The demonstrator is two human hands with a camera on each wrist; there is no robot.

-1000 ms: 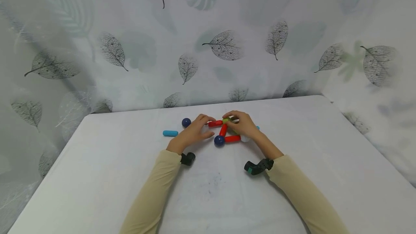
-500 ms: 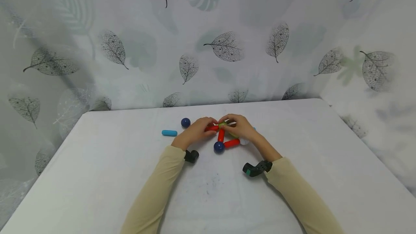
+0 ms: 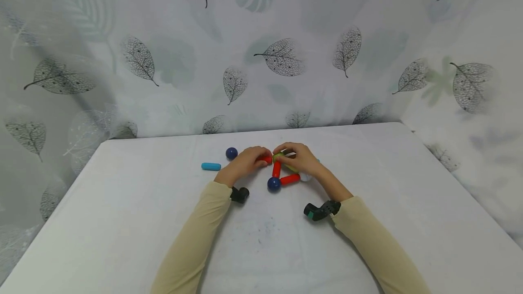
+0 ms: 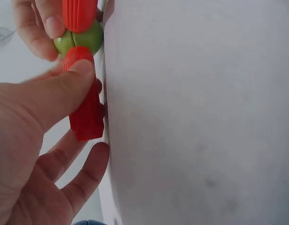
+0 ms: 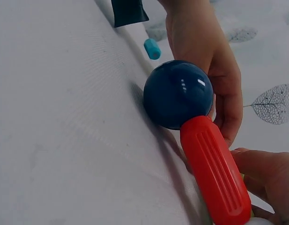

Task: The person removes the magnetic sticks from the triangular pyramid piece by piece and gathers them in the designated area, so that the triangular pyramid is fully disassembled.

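My left hand [image 3: 247, 161] pinches a red ribbed rod [image 4: 85, 108] between thumb and fingers. One end of this rod meets a green ball [image 4: 92, 40], which the fingers of my right hand [image 3: 301, 159] pinch. Another red rod [image 3: 276, 169] runs from the green ball to a dark blue ball [image 3: 274, 184]. From that blue ball a further red rod [image 3: 290, 179] leads to a white ball [image 3: 305, 177], partly hidden by the right hand. A green rod [image 3: 292, 168] shows under the right palm.
Left of the hands, a light blue rod [image 3: 211, 166] and a loose dark blue ball [image 3: 231, 153] lie on the white tabletop [image 3: 135, 221]. A leaf-patterned cloth [image 3: 180, 58] hangs behind the table. Dark wrist devices [image 3: 320, 211] sit at both cuffs.
The left hand, apart from the left red rod a second ago, has closed its fingers on it. The joined pieces shifted slightly left and nearer. The right hand keeps pinching the green ball.
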